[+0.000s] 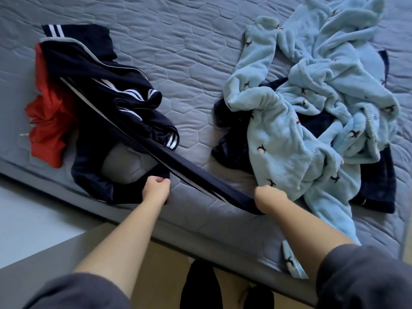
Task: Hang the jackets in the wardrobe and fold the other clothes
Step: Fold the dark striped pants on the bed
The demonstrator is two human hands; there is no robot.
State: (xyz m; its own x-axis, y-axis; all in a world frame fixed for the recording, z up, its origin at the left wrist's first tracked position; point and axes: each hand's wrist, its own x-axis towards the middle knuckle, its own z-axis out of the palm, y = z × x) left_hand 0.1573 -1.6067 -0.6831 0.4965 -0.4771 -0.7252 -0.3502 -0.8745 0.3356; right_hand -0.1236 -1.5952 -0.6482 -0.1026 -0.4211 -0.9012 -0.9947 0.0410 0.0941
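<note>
Left hand (156, 188) clenched on navy garment (84, 63), right hand (266, 196) gripping its stretched end, blue fleece (289, 148) just right of right hand, red cloth (48, 117) well left of left hand.

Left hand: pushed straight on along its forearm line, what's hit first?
Likely the taut striped strip of the navy garment it grips, stretched toward the right hand, just beyond the left hand's knuckles; depth unclear.

Two hands (156, 188) (267, 196); one red garment (50, 123); one light-blue fleece (287, 143).
</note>
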